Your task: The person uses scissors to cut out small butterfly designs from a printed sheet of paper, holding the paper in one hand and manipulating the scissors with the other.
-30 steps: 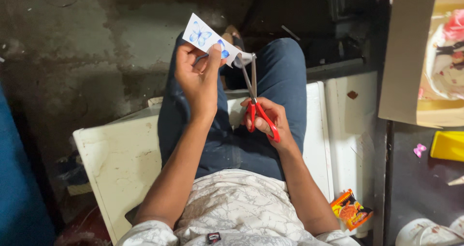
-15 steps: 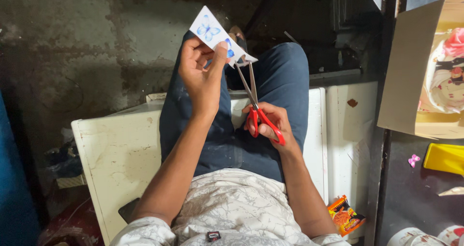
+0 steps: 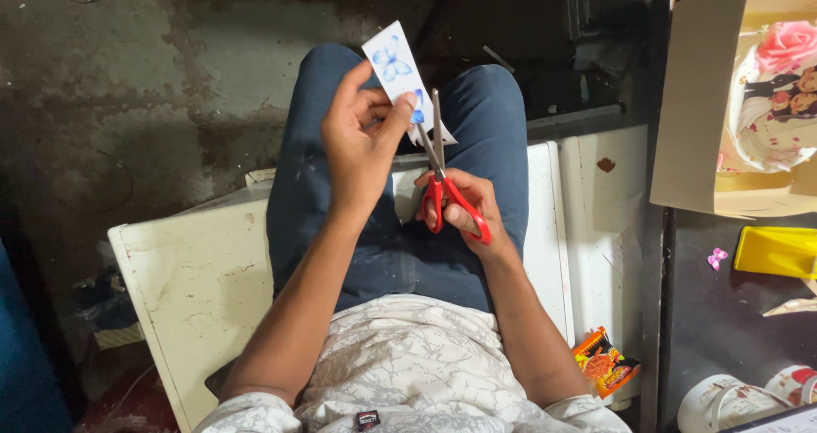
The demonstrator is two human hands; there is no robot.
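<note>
My left hand (image 3: 362, 148) pinches a small white paper strip (image 3: 393, 65) printed with blue butterflies, held up over my knees. My right hand (image 3: 464, 212) grips red-handled scissors (image 3: 442, 190), fingers through the loops. The metal blades point up and are parted around the lower edge of the paper, just right of my left thumb. I sit in blue jeans on a white bench (image 3: 200, 280).
A cardboard box (image 3: 694, 109) holding a decorated cake with a pink rose stands at the right. Below it lie a yellow block (image 3: 774, 250), a small pink bow (image 3: 717, 258), an orange snack packet (image 3: 604, 363) and white cups (image 3: 723, 403). Dark concrete floor lies ahead.
The paper has turned more upright in my left hand. The scissors swung from tilted left to nearly vertical, blades now at the paper's lower right edge.
</note>
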